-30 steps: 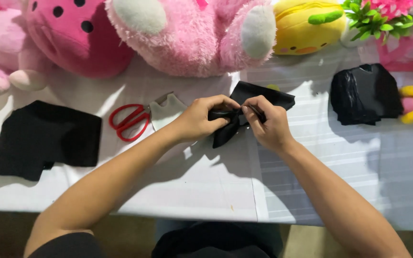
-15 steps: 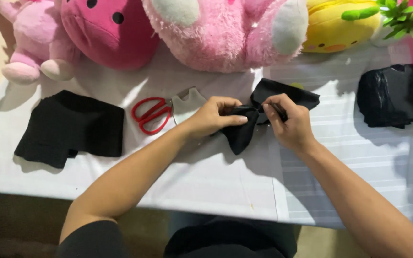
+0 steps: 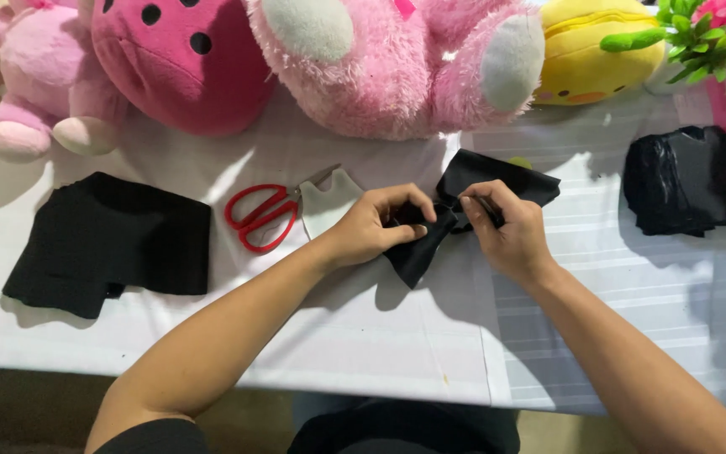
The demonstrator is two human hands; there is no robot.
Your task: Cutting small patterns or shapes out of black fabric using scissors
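— What had the fingers got hold of?

— Both hands pinched the middle of a small black fabric bow [image 3: 430, 240]. The left hand [image 3: 371, 225] was closed on its gathered centre from the left; the right hand [image 3: 506, 231] was closed on it from the right, fingers [image 3: 479, 204] tight at the knot.

— How did the bow lie?

— Its long axis ran diagonally, one wing low toward the person, the other up and right over the white-covered table [image 3: 380, 353]. Both hands met at the centre, equally near.

— And around them?

— Red-handled scissors [image 3: 260, 217] and a pale fabric scrap [image 3: 327, 202] just left, a black fabric piece [image 3: 111, 244] further left, another dark one [image 3: 689, 181] at right, pink plush toys [image 3: 397, 63] behind.

— Any change from earlier?

— The grip looked unchanged; only the camera view had shifted slightly.
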